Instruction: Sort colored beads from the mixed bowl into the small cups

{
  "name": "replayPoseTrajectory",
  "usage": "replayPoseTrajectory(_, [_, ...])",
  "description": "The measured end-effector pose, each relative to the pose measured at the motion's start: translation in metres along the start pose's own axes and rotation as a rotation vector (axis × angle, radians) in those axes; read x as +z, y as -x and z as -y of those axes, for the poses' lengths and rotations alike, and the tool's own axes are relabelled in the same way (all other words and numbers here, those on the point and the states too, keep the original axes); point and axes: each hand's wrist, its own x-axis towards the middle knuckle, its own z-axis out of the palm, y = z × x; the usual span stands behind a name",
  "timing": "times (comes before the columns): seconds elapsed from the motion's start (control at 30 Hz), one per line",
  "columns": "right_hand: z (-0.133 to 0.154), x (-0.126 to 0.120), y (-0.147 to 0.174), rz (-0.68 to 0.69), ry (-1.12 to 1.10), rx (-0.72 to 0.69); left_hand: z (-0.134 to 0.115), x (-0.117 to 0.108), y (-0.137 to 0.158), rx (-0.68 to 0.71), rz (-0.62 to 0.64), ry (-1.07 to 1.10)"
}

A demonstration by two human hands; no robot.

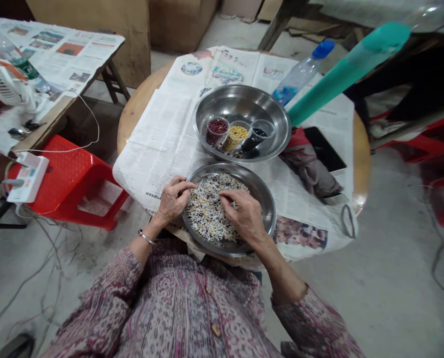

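Note:
A shallow metal dish [271, 209] in front of me holds mixed grains [210, 214], mostly white with yellow, dark red and black bits. My left hand [174, 198] is at the dish's left rim, thumb and fingers drawn together; what they hold, if anything, is too small to see. Over the grains on the right, my right hand [242, 211] pinches with its fingertips, their contents hidden. Behind the dish stands a larger metal basin [240, 97] with three clear cups inside: red beans [217, 127], yellow grains [238, 132] and black beans [258, 134].
Newspaper [151, 144] covers the round table. A capped plastic bottle [300, 74], a long green tube [349, 74], a folded umbrella [309, 166] and a black phone [324, 149] lie right of the basin. A red stool [68, 179] bearing a power strip [28, 178] stands left.

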Motion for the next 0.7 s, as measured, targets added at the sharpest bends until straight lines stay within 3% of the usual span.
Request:
replayPoseTrajectory(0.17, [0.014,-0.020,-0.045,-0.154,-0.152,0.157,0.001,0.001,0.000,0.004,-0.007,0.013])
replayPoseTrajectory(0.3, [0.015,-0.027,-0.109,-0.234,-0.168,0.136,0.004,0.002,0.000,0.025,-0.022,0.022])
replayPoseTrajectory(0.43, [0.000,-0.021,-0.162,-0.227,-0.073,0.083,0.006,0.003,0.000,0.028,-0.022,0.022])
replayPoseTrajectory(0.53, [-0.017,-0.017,-0.177,-0.199,-0.015,0.103,0.006,0.004,0.000,0.019,-0.033,0.020])
replayPoseTrajectory(0.7, [-0.047,-0.021,-0.173,-0.235,-0.029,0.098,0.004,0.004,0.000,0.019,-0.027,0.033])
